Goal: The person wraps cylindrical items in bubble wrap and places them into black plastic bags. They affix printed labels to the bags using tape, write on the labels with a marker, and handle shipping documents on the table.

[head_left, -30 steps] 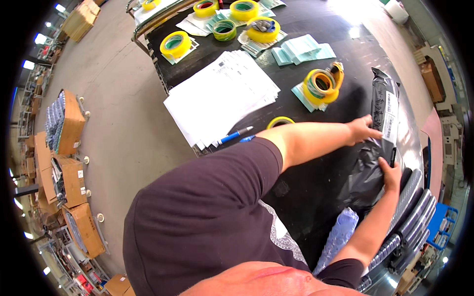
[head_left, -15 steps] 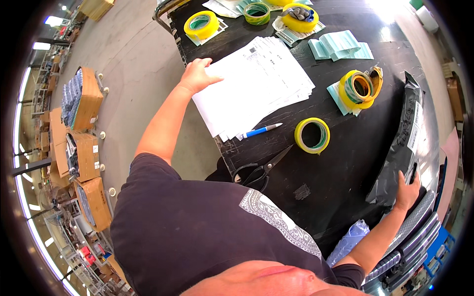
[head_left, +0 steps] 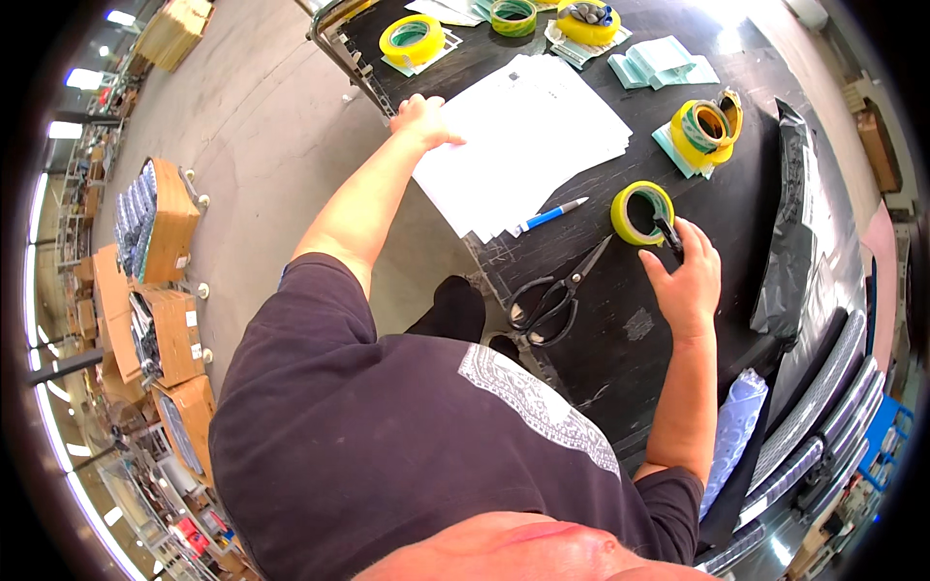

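My left hand (head_left: 423, 124) rests at the left edge of a stack of white papers (head_left: 528, 140), thumb on top and spread from its fingers. Between the thumb and fingers of my right hand (head_left: 690, 276) is a short black pen-like thing (head_left: 668, 239). Its upper end overlaps the rim of a yellow tape roll (head_left: 623, 215) lying flat; touching or not, I cannot tell. A blue and white pen (head_left: 552, 215) lies along the papers' lower edge. Black-handled scissors (head_left: 557, 298) lie nearer me, blades partly spread.
A black plastic parcel (head_left: 787, 242) lies at the table's right side. Beyond the papers are more tape rolls (head_left: 412, 41) and folded pale green sheets (head_left: 664, 63). A blue wrapped roll (head_left: 733, 441) and grey rolls (head_left: 814, 426) stand at lower right. Cartons (head_left: 165, 320) on wheels stand left.
My right hand has left the black parcel and moved left to the tape roll, the black pen-like thing still in it. My left hand stays at the papers' edge. The view has shifted slightly.
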A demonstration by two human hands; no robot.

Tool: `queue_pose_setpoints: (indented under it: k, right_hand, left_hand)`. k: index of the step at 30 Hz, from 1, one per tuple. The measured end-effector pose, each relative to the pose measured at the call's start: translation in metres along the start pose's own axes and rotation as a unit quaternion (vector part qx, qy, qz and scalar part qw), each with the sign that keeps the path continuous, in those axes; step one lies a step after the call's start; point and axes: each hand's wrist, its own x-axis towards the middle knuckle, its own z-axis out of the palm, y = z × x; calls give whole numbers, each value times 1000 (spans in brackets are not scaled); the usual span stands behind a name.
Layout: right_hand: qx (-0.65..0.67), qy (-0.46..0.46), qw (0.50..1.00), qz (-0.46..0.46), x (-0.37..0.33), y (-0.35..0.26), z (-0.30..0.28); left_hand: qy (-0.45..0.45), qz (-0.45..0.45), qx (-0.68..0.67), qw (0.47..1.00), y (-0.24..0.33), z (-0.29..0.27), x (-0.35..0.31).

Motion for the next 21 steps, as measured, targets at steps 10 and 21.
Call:
queue_pose_setpoints:
  k: [10,21]
  right_hand:
    - [102,-26,989,106,2,-119,68]
    - [221,-1,922,318,51,-183,141]
  left_hand:
    - [-64,171,-200,963,-39,9,47]
    - [-252,188,-477,820,-72,12,95]
